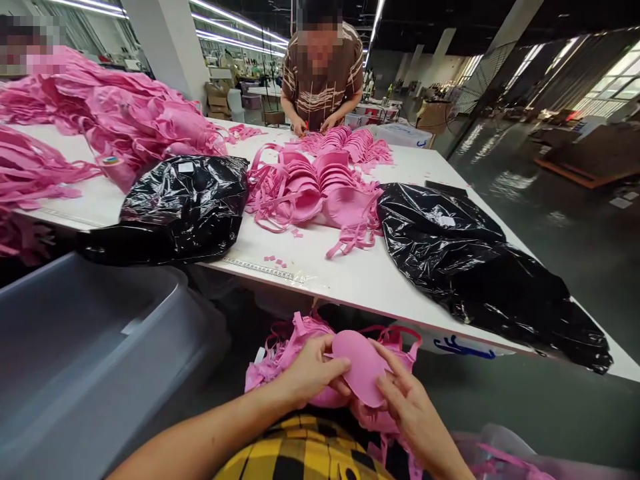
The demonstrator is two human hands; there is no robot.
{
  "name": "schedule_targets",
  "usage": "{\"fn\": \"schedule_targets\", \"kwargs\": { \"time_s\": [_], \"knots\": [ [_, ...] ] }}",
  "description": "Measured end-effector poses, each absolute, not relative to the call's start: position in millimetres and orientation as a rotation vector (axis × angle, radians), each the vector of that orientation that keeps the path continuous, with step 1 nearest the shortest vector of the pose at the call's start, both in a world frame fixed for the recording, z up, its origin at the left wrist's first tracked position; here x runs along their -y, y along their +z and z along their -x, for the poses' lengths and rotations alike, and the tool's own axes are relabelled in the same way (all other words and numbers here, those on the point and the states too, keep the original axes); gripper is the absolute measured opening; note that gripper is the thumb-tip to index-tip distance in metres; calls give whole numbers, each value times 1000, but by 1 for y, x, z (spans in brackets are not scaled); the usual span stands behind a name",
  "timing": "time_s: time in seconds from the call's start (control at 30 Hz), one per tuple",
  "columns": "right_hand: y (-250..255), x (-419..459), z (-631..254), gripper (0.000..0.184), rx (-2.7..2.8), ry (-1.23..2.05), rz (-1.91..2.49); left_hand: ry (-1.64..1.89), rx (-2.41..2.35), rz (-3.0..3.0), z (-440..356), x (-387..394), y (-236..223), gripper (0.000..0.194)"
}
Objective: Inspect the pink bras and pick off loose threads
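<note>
Between my hands is a pink bra cup (360, 368), its smooth oval face turned up toward me. My left hand (320, 370) pinches its left edge with the thumb on top. On the opposite edge, my right hand (400, 390) grips with thumb and fingers. More pink bras (270, 370) with straps lie bunched in my lap, beneath and behind the cup. Whether the cup is joined to them is hidden by my hands.
Stacked pink bras (320, 187) lie on the white table (340, 280) between two black plastic bags (185, 207) (450, 247). A large pink heap (125, 113) covers the far left. A grey bin (100, 360) stands at my left. Across the table, a person (323, 73) handles more pink pieces.
</note>
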State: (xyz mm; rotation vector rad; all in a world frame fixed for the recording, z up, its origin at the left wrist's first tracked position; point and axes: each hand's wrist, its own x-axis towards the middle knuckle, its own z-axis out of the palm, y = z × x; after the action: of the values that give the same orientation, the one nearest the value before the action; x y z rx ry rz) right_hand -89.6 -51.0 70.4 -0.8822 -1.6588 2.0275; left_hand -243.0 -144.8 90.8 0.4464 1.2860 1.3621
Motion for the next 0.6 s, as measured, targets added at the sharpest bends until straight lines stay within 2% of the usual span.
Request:
{"fn": "schedule_targets", "kwargs": {
  "time_s": [0.13,0.23,0.33,0.43,0.5,0.6],
  "knots": [
    [63,65,94,60,1601,2322,836,1256,-1238,-433,250,155,93,36],
    [57,67,92,60,1725,2378,728,1218,-1323,-364,259,160,91,37],
    [54,65,86,53,1951,2026,588,1335,-1381,-250,264,164,86,37],
    [54,64,86,37,2225,1565,406,1377,-1259,-155,259,169,82,41],
    [54,66,90,29,2289,1448,300,1367,-1161,-116,254,172,79,42],
    [53,69,94,25,2318,1429,227,1388,-1155,-108,249,178,76,34]
  ]
}}
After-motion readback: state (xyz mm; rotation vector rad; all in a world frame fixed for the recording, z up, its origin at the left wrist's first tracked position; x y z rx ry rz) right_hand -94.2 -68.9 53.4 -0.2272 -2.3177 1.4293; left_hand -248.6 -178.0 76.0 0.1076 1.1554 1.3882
